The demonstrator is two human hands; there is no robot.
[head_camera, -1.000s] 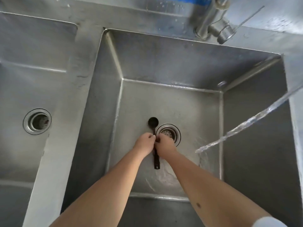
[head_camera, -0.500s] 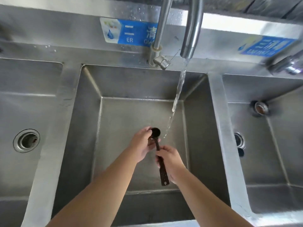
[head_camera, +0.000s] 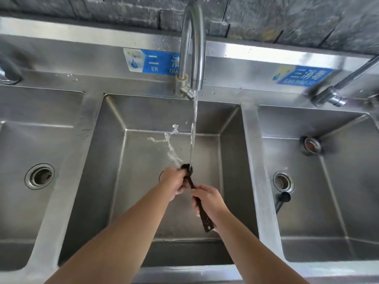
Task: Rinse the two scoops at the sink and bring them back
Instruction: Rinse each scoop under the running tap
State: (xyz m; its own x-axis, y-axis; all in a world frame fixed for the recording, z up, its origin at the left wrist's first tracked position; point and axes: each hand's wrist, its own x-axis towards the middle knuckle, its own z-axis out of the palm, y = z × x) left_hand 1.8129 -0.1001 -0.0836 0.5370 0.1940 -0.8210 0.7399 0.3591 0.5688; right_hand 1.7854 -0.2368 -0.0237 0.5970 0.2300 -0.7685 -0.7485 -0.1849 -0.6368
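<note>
Under the tap [head_camera: 193, 58] of the middle basin [head_camera: 143, 119], a stream of water [head_camera: 194, 124] hits the bowl of a dark scoop [head_camera: 191, 181]. The left hand [head_camera: 174, 182] is curled tight around that bowl, and the right hand [head_camera: 208, 198] is closed on the handle. 1 more scoop [head_camera: 282, 199] lies in the basin right of the tap, beside its drain [head_camera: 283, 182].

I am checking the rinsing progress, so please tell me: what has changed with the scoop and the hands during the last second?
The dark long-handled plastic scoop was lifted from near the drain up into the water stream, which now hits its bowl and splashes. The left hand shifted its grip to the bowl; the right hand slid down the handle. Unchanged: both hands hold it over the middle steel basin, and the tap keeps running.
</note>
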